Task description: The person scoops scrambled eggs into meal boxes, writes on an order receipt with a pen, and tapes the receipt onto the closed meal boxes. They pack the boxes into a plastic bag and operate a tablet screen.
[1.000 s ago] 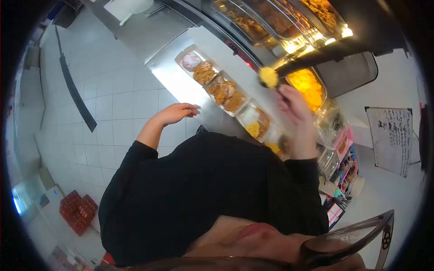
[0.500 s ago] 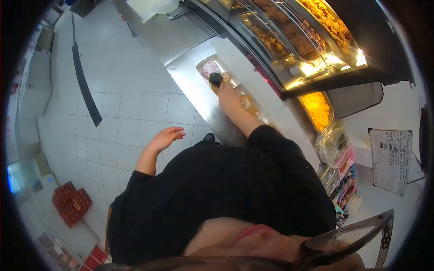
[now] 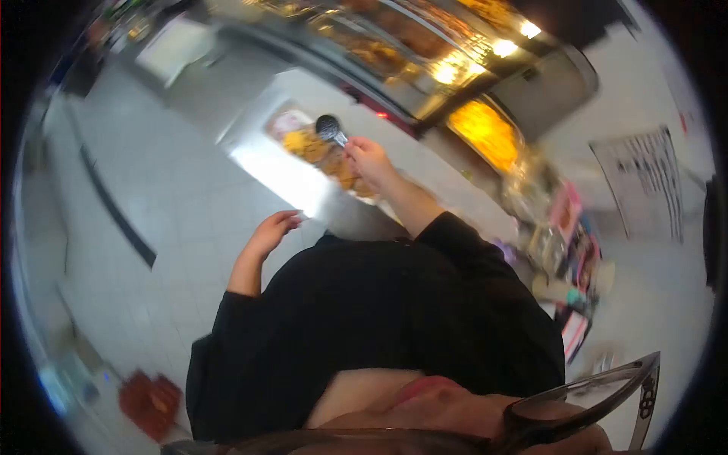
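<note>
My right hand [image 3: 368,161] is closed around the handle of a black round-headed spoon [image 3: 328,127]. The spoon's head hovers by the far side of a long tray [image 3: 274,121] on the steel counter. Inside the tray lie yellow-brown food pieces [image 3: 307,145], with a pale pink-and-white item [image 3: 290,121] at its far end; blur hides what exactly they are. My left hand [image 3: 271,233] hangs off the counter's near edge, holding nothing, its fingers loosely bent and apart.
A glass display case [image 3: 394,61] with lit fried food stands beyond the counter [image 3: 262,163]. Right of it sit a tray of yellow food [image 3: 485,133] and a plastic bag [image 3: 527,189]. A handwritten whiteboard [image 3: 641,186] is at far right, red crates [image 3: 149,404] at lower left.
The spoon has come up from the food and swung toward the display case, its head now seen more fully. My view has turned and blurred. The left hand stays free.
</note>
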A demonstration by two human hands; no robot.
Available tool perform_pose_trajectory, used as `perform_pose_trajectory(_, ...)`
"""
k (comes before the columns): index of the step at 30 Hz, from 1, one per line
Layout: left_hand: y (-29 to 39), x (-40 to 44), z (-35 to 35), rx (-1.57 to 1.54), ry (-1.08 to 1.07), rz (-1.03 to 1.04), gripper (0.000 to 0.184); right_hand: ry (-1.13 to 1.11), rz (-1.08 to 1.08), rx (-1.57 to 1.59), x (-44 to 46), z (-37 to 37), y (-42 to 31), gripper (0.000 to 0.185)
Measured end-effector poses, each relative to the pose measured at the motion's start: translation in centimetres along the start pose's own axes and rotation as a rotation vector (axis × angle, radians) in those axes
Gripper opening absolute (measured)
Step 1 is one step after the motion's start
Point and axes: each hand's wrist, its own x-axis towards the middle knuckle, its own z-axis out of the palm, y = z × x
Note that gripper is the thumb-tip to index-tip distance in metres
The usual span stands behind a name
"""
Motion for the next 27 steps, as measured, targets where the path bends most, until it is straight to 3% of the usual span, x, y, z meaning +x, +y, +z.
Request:
perform_pose_trajectory(4,-5.1,5.4,0.7,0.28,0.243,0.097,0.054,-0.077,-0.008,0.534,-12.2,-10.5,-4.2,0.016)
perform_pose_trajectory(5,-5.5,6.6,1.1,0.422,0.359,0.13,0.056,0.146,-0.077,0.384,-14.6,-13.7,-5.3,0.019)
perform_pose_trajectory(7,-8.0,11.2,1.7,0.562,0.413,0.229,0.077,0.564,-0.186,0.07,-17.4,-18.9,-7.6,0.026)
perform_pose_trajectory(8,-8.9,12.3,2.6,0.638,0.447,0.271,0.088,0.655,-0.204,-0.236,-17.2,-21.7,-8.2,0.03)
perform_pose_trajectory(9,-7.6,12.4,4.1,0.647,0.415,0.182,0.101,0.743,-0.206,-0.54,-16.6,-24.5,-9.1,0.034)
perform_pose_trajectory(11,-2.4,11.3,8.7,0.661,0.367,0.01,0.126,0.559,-0.172,-0.811,-16.5,-27.5,-11.7,0.037)
perform_pose_trajectory(12,0.0,10.5,9.9,0.731,0.309,-0.12,0.148,0.64,-0.261,-0.931,-15.7,-31.3,-12.2,0.033)
perform_pose_trajectory(14,-0.3,11.5,11.0,0.858,0.357,-0.149,0.149,0.779,-0.422,-1.162,-15.5,-39.4,-10.9,0.026)
perform_pose_trajectory(17,-1.3,12.0,11.6,0.979,0.415,-0.177,0.147,0.344,0.277,-1.128,-20.5,-42.0,-15.1,0.027)
perform_pose_trajectory(19,-1.5,12.3,11.5,1.009,0.409,-0.197,0.147,0.133,0.215,-0.822,-18.3,-42.7,-11.8,0.028)
perform_pose_trajectory(23,-0.9,12.1,11.5,1.041,0.354,-0.237,0.146,0.052,-0.227,-1.148,-12.7,-38.7,-4.4,0.028)
perform_pose_trajectory(25,0.0,11.5,11.4,1.016,0.296,-0.251,0.143,-0.049,-0.162,-1.351,-10.6,-38.8,-1.0,0.029)
perform_pose_trajectory(26,-0.6,11.9,10.2,1.075,0.145,-0.271,0.136,-0.117,-0.093,-1.442,-9.8,-38.6,-0.8,0.029)
perform_pose_trajectory(27,1.0,11.2,9.7,1.171,-0.095,-0.217,0.102,-0.193,-0.028,-1.53,-9.1,-38.4,-0.5,0.03)
